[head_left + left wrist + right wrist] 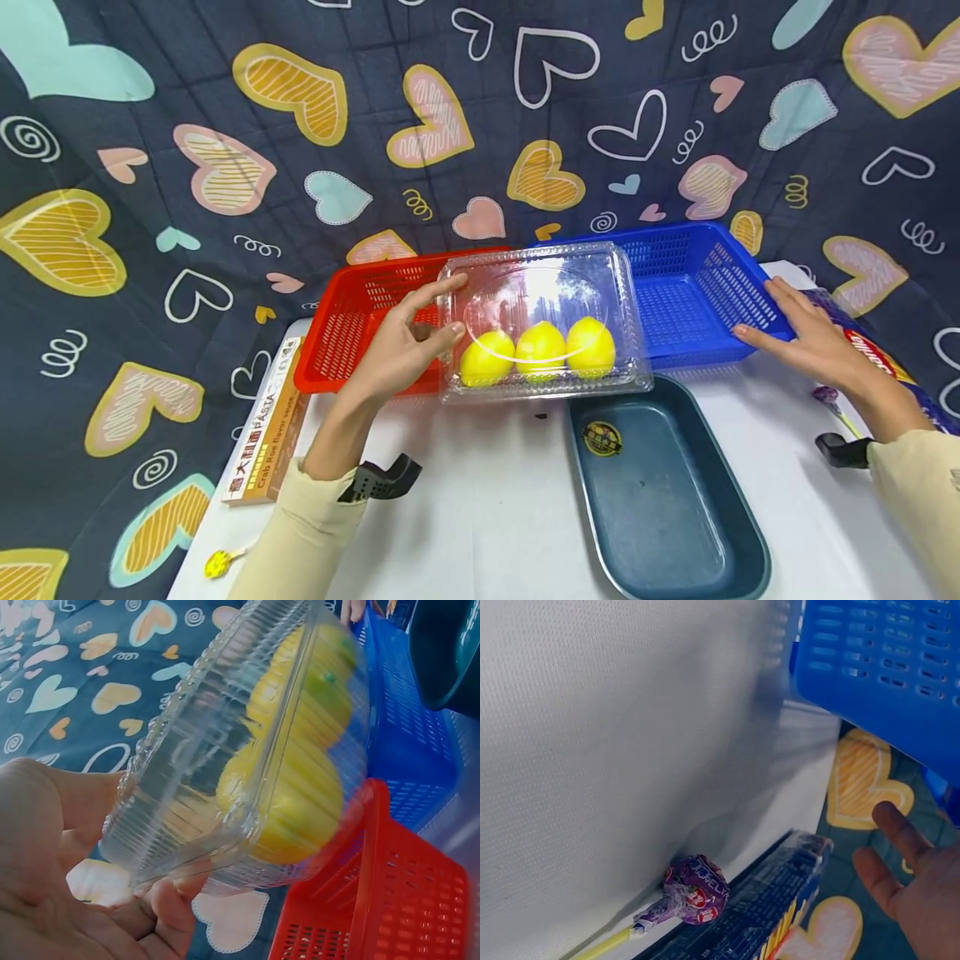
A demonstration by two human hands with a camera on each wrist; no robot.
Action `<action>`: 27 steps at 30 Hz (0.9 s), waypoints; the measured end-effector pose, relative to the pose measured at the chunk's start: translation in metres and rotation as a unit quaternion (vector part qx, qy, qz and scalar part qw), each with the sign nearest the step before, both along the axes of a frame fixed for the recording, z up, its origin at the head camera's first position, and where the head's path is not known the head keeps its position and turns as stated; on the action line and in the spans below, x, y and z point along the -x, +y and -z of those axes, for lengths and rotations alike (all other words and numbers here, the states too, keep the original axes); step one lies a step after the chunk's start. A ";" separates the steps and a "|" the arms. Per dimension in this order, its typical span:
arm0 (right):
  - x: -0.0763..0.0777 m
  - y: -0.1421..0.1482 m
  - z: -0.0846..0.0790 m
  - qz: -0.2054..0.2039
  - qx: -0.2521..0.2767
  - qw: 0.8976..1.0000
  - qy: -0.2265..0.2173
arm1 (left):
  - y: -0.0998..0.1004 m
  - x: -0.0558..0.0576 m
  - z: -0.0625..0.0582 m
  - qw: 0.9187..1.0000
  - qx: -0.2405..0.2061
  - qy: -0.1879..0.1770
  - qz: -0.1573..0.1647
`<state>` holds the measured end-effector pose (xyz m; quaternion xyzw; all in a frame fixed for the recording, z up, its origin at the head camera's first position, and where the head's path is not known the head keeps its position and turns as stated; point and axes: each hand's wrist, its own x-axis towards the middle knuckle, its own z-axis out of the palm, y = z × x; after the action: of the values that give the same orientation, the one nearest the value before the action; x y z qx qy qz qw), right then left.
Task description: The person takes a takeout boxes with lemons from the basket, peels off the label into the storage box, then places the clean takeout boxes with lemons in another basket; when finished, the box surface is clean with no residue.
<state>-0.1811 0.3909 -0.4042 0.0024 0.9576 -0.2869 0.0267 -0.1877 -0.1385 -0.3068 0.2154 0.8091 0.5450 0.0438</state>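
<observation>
My left hand [397, 354] holds a clear plastic clamshell box [540, 275] by its left side, with the thumb and fingers on opposite faces in the left wrist view. Inside, three yellow lemons [540, 350] lie in a row along the near side. The box is tilted above the red basket [322, 346] and the blue basket [667, 304], covering part of each. At the blue basket's right end, my right hand [813, 337] grips the rim, thumb toward the inside. Two of its fingertips [885, 817] show in the right wrist view, apart from the basket wall.
A dark teal tub [652, 492] stands on the white table in front of the blue basket. At left are a pasta box [262, 425] and a yellow lollipop [217, 564]. A purple-wrapped lollipop [697, 889] lies beside a dark blue package [757, 900] at right. A heart-patterned cloth [480, 125] hangs behind.
</observation>
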 end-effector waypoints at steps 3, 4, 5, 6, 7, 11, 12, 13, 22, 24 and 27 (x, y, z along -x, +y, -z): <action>-0.001 0.001 0.001 0.001 -0.003 1.000 0.002 | 0.009 0.008 0.000 1.000 -0.012 0.009 -0.001; -0.002 0.001 0.001 0.001 -0.001 1.000 0.003 | 0.012 0.010 0.001 1.000 -0.014 0.011 -0.002; -0.002 0.001 0.001 0.000 0.005 1.000 0.002 | 0.015 0.013 0.001 1.000 -0.016 0.014 -0.003; -0.002 0.001 0.001 -0.002 0.010 1.000 0.001 | 0.018 0.015 0.001 1.000 -0.019 0.015 -0.005; -0.002 0.001 0.001 -0.004 0.016 1.000 -0.001 | 0.020 0.017 0.001 1.000 -0.022 0.017 -0.006; -0.001 0.001 0.001 -0.011 0.036 0.999 -0.007 | 0.034 0.026 0.002 0.999 -0.031 0.026 -0.006; -0.001 0.001 0.001 -0.012 0.036 0.999 -0.007 | 0.037 0.028 0.003 0.999 -0.033 0.028 -0.006; -0.001 0.001 0.001 -0.012 0.035 0.999 -0.007 | 0.041 0.030 0.003 0.999 -0.036 0.031 -0.005; -0.001 0.000 0.003 -0.009 0.015 1.000 0.004 | 0.073 0.048 0.009 0.998 -0.040 0.049 -0.005; 0.000 0.001 0.004 -0.011 0.014 1.000 0.008 | 0.079 0.052 0.010 0.998 -0.036 0.050 -0.006; 0.000 0.001 0.004 -0.012 0.015 1.000 0.015 | 0.089 0.058 0.013 0.998 -0.026 0.050 -0.008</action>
<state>-0.1809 0.3923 -0.4085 -0.0139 0.9536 -0.3005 0.0160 -0.2459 -0.0499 -0.3198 0.2368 0.7976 0.5547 -0.0069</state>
